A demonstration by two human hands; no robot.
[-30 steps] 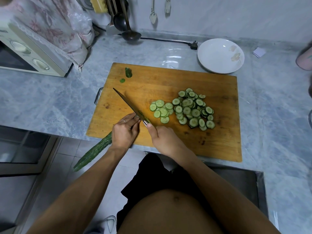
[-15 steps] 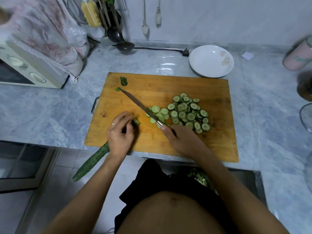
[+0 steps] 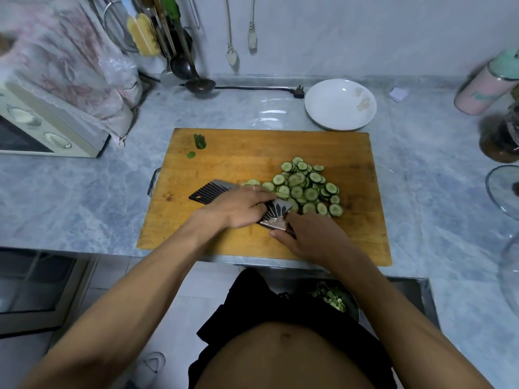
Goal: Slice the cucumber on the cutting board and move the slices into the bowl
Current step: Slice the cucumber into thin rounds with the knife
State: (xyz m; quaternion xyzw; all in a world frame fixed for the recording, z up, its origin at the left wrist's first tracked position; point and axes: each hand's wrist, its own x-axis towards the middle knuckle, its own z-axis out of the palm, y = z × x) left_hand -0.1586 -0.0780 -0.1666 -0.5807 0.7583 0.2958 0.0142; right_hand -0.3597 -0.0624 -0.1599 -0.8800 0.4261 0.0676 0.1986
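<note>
Your right hand point(image 3: 306, 234) grips the handle of the cleaver point(image 3: 213, 190), fingers curled round it, at about five o'clock from the middle of the cutting board point(image 3: 252, 153). The broad blade lies almost flat on the wood, its tip end reaching out toward nine o'clock. Your left hand point(image 3: 238, 206) lies over the middle of the blade with its fingers stretched toward three o'clock, the fingertips at the near edge of the cucumber slices point(image 3: 306, 186); whether they press the blade or the slices you cannot tell from here.

The slices sit in a loose, overlapping heap on the board's right half, at roughly three o'clock from your left hand, and a few lie against the blade edge. Two small green offcuts point(image 3: 199, 143) rest near the board's far left corner, at eleven o'clock, well apart from the heap.

The white bowl point(image 3: 339, 105) stands on the worktop point(image 3: 84, 186) just beyond the board's far right corner, at one o'clock, with nothing visible inside it. Below the worktop edge, at five o'clock by your waist, a dark container point(image 3: 334, 299) holds more green slices.
</note>
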